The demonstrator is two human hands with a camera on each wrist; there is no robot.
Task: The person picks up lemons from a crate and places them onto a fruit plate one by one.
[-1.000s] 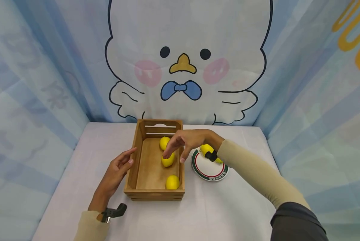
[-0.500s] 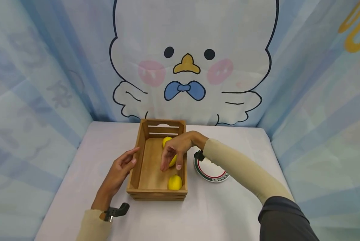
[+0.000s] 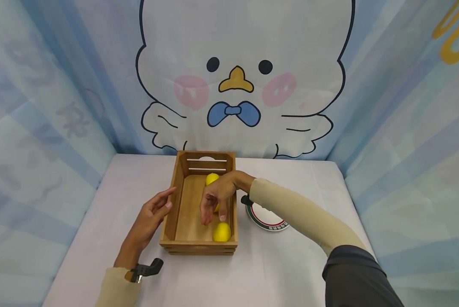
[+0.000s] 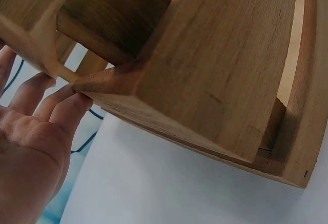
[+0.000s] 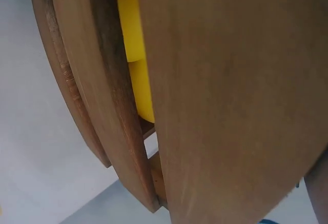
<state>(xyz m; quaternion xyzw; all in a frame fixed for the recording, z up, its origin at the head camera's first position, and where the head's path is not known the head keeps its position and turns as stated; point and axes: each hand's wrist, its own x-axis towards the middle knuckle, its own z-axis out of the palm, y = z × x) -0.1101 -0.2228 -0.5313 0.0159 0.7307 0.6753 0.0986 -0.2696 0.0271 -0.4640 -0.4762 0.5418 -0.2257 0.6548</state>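
A slatted wooden crate (image 3: 198, 244) stands on the white table, with yellow lemons inside. One lemon (image 3: 212, 178) lies toward the back, another lemon (image 3: 222, 233) in the front right corner, and a third is mostly hidden behind my right hand (image 3: 221, 192). That hand reaches over the right wall, fingers pointing down and apart from the thumb, whose tip is close above the front lemon. Nothing visible is gripped. My left hand (image 3: 149, 217) touches the crate's left wall; the left wrist view shows its fingertips (image 4: 77, 103) against a slat. The right wrist view shows yellow behind slats.
A white plate (image 3: 258, 216) with a green and red rim stands right of the crate, partly covered by the right forearm. Behind the table hangs a curtain (image 3: 291, 140) with a cartoon bird; blue curtains flank both sides.
My right hand has moved down and forward to the crate's front, toward the front lemon. Its forearm now hides the lemons seen on the plate. The left hand stays at the wall.
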